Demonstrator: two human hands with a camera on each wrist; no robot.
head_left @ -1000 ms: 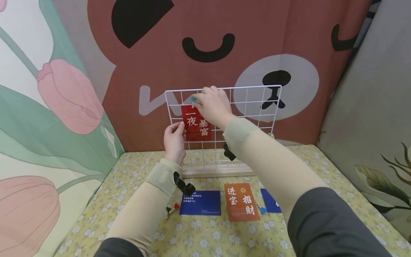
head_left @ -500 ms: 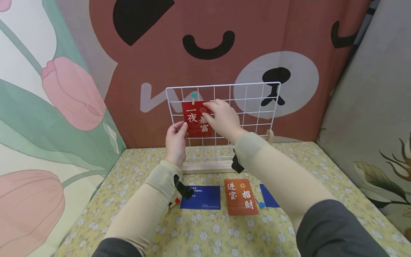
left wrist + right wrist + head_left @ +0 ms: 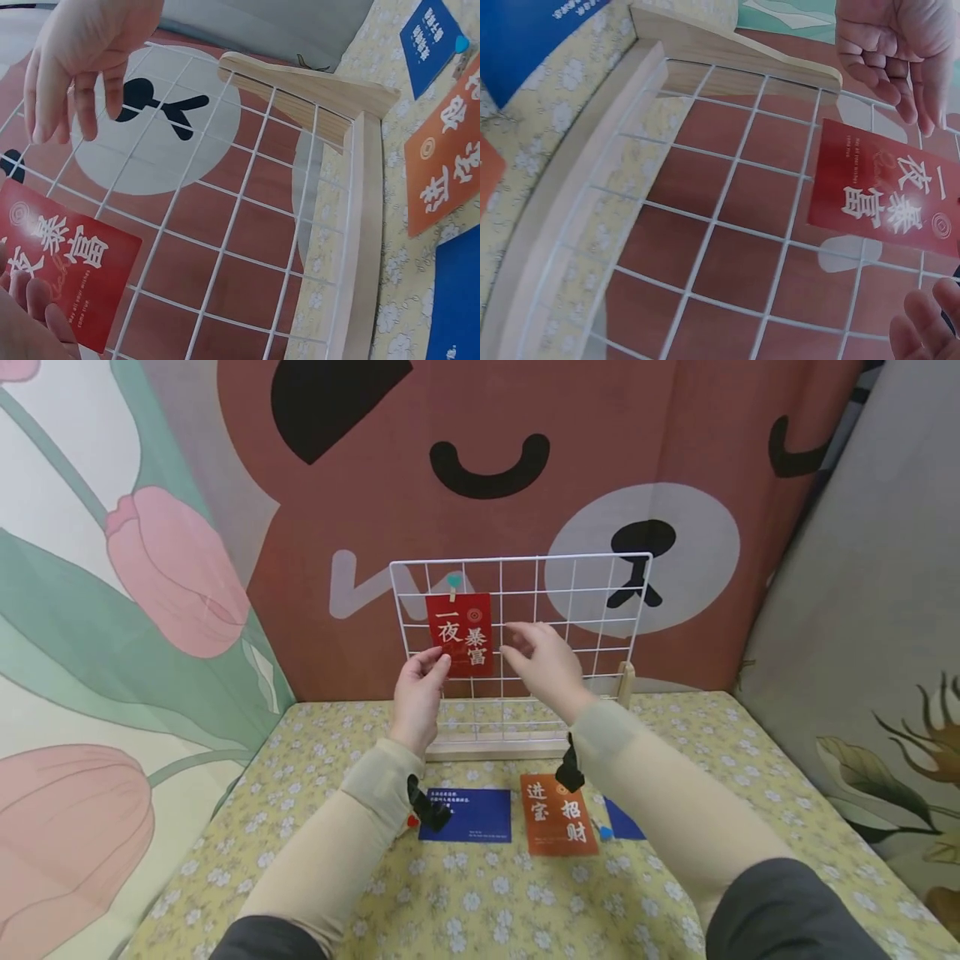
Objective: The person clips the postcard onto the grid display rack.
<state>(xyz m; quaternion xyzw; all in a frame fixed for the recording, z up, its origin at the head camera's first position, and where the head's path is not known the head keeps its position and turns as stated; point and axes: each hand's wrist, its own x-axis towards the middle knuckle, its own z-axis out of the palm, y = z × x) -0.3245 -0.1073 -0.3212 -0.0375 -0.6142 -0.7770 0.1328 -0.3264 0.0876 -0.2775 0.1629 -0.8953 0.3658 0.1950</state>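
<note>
On wire grid [image 3: 536, 592], red card [image 3: 461, 632], “一夜暴富”

The clipped card [image 3: 462, 631] is red with white characters; the heart clip [image 3: 453, 581], teal; the wire grid [image 3: 501, 592], white. The tablecloth [image 3: 472, 906] is yellow with white flowers; the backdrop [image 3: 480, 527], brownish red.

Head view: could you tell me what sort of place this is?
Probably a small indoor display or craft corner: a flower-patterned tabletop, a white wire grid standing on it with a red card clipped on, and a large cartoon-face backdrop behind.
</note>
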